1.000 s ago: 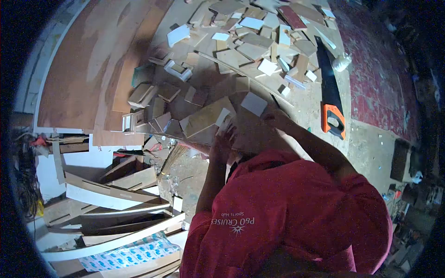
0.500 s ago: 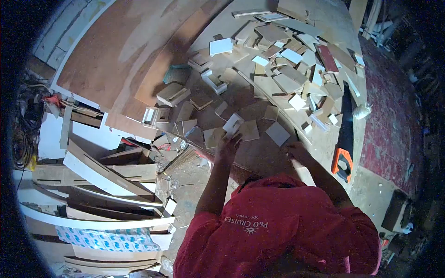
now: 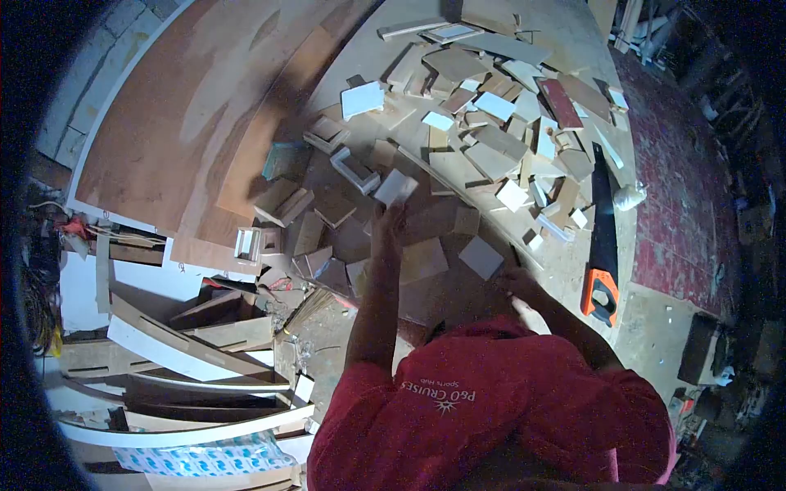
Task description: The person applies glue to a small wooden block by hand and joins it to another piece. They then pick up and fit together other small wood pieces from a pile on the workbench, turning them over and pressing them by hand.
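Seen from the head camera, the person in a red shirt leans over a worktable (image 3: 573, 270) strewn with wood offcuts. The left hand (image 3: 388, 222) is stretched far forward from the shirt, its fingers pinching the near edge of a small pale wood block (image 3: 396, 186), which sits just beyond the fingertips, tilted, near the middle of the table. Just beside the left forearm, on its right, lies a flat square plywood piece (image 3: 422, 260); a little further right lies a lighter square piece (image 3: 481, 257).

The right hand (image 3: 519, 284) rests low on the table close to the shirt, just below that lighter square; whether its fingers are curled or spread cannot be told, and it seems to hold nothing.

A handsaw with an orange handle (image 3: 600, 290) lies along the table's right side, well apart from both hands. Large brown plywood sheets (image 3: 188, 123) cover the table's left part, beyond the scattered blocks.
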`<move>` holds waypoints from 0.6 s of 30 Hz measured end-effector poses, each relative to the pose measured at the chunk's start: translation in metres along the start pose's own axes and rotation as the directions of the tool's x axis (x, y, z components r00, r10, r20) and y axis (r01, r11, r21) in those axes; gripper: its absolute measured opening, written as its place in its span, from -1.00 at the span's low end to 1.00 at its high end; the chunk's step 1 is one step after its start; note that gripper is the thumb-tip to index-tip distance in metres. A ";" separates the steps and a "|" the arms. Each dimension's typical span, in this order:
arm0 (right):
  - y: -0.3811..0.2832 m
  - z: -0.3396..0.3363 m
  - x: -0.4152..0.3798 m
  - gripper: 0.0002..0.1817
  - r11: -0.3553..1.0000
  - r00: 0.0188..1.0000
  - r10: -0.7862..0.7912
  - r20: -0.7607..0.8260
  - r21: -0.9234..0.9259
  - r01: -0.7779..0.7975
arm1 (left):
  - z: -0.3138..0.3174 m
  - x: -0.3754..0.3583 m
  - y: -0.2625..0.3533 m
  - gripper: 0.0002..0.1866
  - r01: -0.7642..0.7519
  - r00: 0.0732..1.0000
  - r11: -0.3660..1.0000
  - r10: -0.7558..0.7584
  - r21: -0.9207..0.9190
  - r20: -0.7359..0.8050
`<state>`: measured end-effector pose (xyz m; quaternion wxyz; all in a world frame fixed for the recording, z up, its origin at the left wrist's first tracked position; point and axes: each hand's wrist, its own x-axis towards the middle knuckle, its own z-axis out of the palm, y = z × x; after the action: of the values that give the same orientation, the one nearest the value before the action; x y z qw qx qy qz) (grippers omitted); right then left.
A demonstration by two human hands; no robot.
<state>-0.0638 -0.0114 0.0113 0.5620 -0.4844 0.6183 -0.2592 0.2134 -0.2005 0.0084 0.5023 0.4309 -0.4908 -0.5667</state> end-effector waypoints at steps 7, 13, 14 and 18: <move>0.054 -0.001 0.016 -0.81 0.996 0.994 0.088 -0.062 0.005 -0.088 | -0.009 0.165 0.015 -0.41 0.270 0.943 0.927 -0.309 -0.261 -0.121; 0.037 0.001 0.012 -0.79 0.989 0.990 0.143 -0.006 0.036 -0.143 | -0.028 0.245 -0.005 -0.15 -0.012 0.927 0.893 0.179 0.450 -0.331; 0.038 0.000 0.012 -0.78 0.992 0.992 0.128 -0.001 -0.010 -0.128 | -0.026 0.247 -0.001 -0.08 0.092 0.917 0.856 0.127 0.508 -0.379; -0.004 -0.004 -0.002 -0.74 0.953 0.971 0.230 0.060 0.188 -0.237 | -0.026 0.258 -0.005 -0.10 0.282 0.900 0.625 0.089 0.728 -0.426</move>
<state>-0.0666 -0.0125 0.0170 0.6445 -0.3558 0.6325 -0.2409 0.2059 -0.4600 0.0006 0.3292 0.7424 -0.5405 -0.2197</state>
